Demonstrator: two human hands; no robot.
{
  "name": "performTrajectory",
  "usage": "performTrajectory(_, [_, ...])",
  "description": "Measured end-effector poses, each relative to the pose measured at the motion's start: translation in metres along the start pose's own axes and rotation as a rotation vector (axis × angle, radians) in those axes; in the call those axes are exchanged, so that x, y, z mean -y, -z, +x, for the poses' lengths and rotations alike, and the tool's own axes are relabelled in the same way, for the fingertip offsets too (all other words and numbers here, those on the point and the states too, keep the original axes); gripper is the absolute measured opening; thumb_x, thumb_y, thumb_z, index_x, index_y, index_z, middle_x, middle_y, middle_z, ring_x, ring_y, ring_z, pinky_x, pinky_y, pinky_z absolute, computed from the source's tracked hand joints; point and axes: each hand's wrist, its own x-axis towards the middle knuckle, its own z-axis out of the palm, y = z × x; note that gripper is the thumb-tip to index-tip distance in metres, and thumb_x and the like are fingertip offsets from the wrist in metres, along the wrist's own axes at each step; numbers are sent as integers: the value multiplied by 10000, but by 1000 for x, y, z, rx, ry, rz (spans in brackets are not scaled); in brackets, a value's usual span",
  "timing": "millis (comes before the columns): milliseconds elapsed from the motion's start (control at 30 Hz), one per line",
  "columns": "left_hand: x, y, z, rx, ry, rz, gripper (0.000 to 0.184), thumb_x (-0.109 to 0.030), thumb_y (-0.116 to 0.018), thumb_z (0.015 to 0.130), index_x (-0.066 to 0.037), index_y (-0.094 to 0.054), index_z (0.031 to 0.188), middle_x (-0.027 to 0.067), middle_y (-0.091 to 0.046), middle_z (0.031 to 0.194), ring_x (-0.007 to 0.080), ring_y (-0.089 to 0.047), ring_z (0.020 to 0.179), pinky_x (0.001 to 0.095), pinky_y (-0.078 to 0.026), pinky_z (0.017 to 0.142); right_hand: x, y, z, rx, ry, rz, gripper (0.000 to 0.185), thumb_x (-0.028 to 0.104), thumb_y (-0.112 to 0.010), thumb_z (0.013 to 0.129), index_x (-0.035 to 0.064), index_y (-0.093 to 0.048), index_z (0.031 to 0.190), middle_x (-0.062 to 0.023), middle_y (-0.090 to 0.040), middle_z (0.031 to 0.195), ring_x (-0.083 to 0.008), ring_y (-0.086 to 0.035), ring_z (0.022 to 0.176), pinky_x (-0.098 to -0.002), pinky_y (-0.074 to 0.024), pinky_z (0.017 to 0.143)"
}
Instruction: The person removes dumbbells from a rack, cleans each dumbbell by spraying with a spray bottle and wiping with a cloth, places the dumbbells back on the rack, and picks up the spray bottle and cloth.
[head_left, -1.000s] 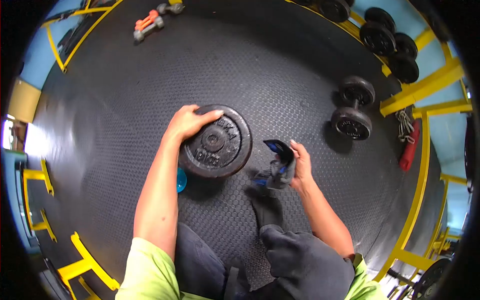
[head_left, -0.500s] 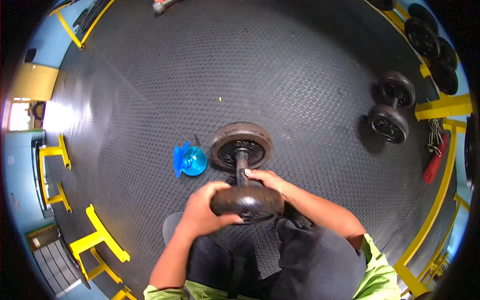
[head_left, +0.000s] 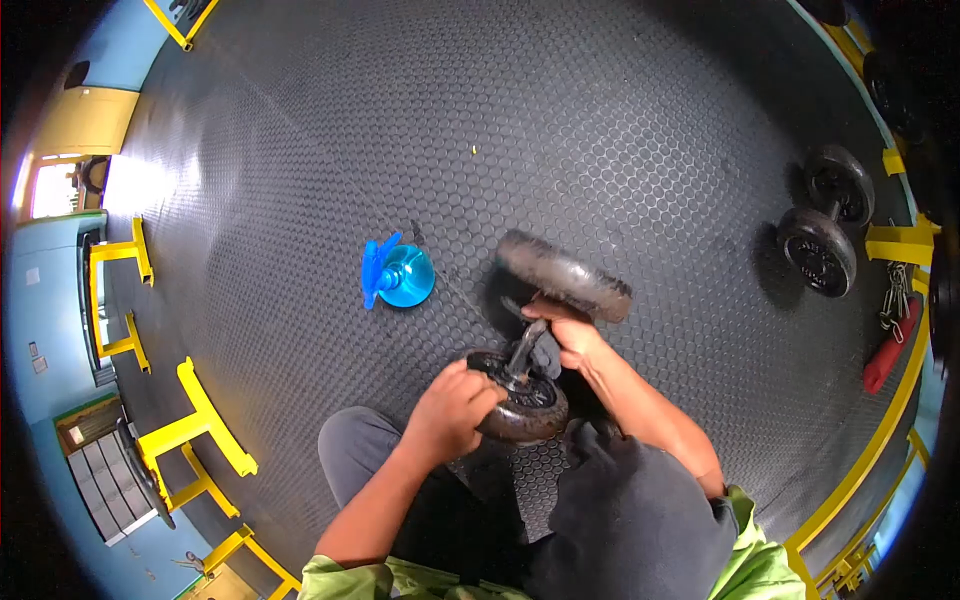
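A black dumbbell (head_left: 565, 272) with worn round plates is tilted in front of my knees. My left hand (head_left: 455, 408) is closed over the rim of its near plate. At the handle, my right hand (head_left: 568, 335) is closed around a dark grey cloth (head_left: 545, 356), which lies against the bar. Part of the handle and most of the right fingers are hidden. Left of the dumbbell, a spray bottle (head_left: 406, 276) with blue liquid and a blue trigger head stands on the floor, apart from both hands.
Another dumbbell (head_left: 820, 250) rests on the black rubber floor (head_left: 400, 130) to the right. Beyond it are a yellow rack frame (head_left: 900, 245) and a red roll-shaped object (head_left: 890, 350). Yellow metal stands (head_left: 205, 425) line the left side. A tiny yellow scrap (head_left: 474, 150) lies ahead.
The dumbbell has turned, its far plate swinging to the right. My left hand has shifted on the near plate, and the grey cloth in my right hand now shows. The view has shifted too.
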Motion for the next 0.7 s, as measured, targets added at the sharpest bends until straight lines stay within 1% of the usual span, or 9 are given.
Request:
performTrajectory(200, [13,31,34,-25,123,15,506,66,-656,521,-87,-643,1004,69,-630,1060,288,-560,1159,464,-373,1084,32,0,9,7,182,-24,182,142,-762,764,96,-625,875,-5,-592,845,-159,-573,814,-316,-480,724])
performTrajectory(267, [19,36,27,43,134,30,610,81,-675,527,-81,-616,1111,109,-591,1217,308,-490,1257,445,-356,1103,48,-9,-9,73,-101,-32,217,159,-773,741,93,-631,890,-27,-602,862,-160,-594,841,-316,-499,724])
performTrajectory(300, [16,42,25,15,244,-31,668,67,-700,546,-87,-577,1184,131,-535,1298,314,-450,1294,431,-351,1107,40,12,8,76,-129,-195,406,97,-736,717,38,-596,1092,-69,-610,909,-169,-613,855,-319,-519,762])
performTrajectory(367, [16,61,18,16,430,-174,847,10,-759,617,-117,-426,1385,174,-348,1489,324,-339,1381,421,-335,1110,42,7,-14,162,-5,-128,528,55,-700,708,13,-520,1202,-85,-607,942,-175,-617,872,-325,-521,788])
performTrajectory(433, [33,66,-2,-91,587,-503,889,-16,-769,653,-116,-369,1440,139,-358,1491,291,-349,1377,440,-337,1088,44,2,-40,327,46,-85,785,-49,-604,677,-21,-317,1407,-111,-588,1058,-191,-602,948,-337,-507,847])
performTrajectory(533, [50,56,-13,-253,829,-854,788,-67,-728,778,-47,-324,1454,161,-364,1473,277,-385,1344,401,-362,1063,16,13,-47,306,226,-537,824,-78,-625,751,15,-241,1475,-115,-555,1219,-210,-540,1133,-332,-429,981])
performTrajectory(567, [58,47,-14,-264,867,-886,780,-116,-726,796,-28,-316,1454,171,-367,1469,271,-397,1330,385,-372,1051,11,14,-52,259,436,-873,677,81,-625,851,29,-313,1450,-170,-580,1212,-266,-554,1160,-356,-417,1015])
performTrajectory(600, [59,42,-11,-275,906,-919,778,-165,-723,815,-8,-308,1454,180,-370,1464,265,-409,1316,369,-381,1040,8,17,-51,251,436,-866,677,81,-625,851,29,-313,1450,-170,-580,1212,-266,-554,1160,-356,-417,1015])
performTrajectory(700, [51,31,10,-356,1024,-957,872,-225,-753,805,48,-244,1459,264,-320,1470,322,-335,1370,390,-319,1095,15,11,-53,-28,147,-1484,391,284,-527,903,1,-562,1171,-266,-595,1150,-414,-559,1096,-466,-447,956])
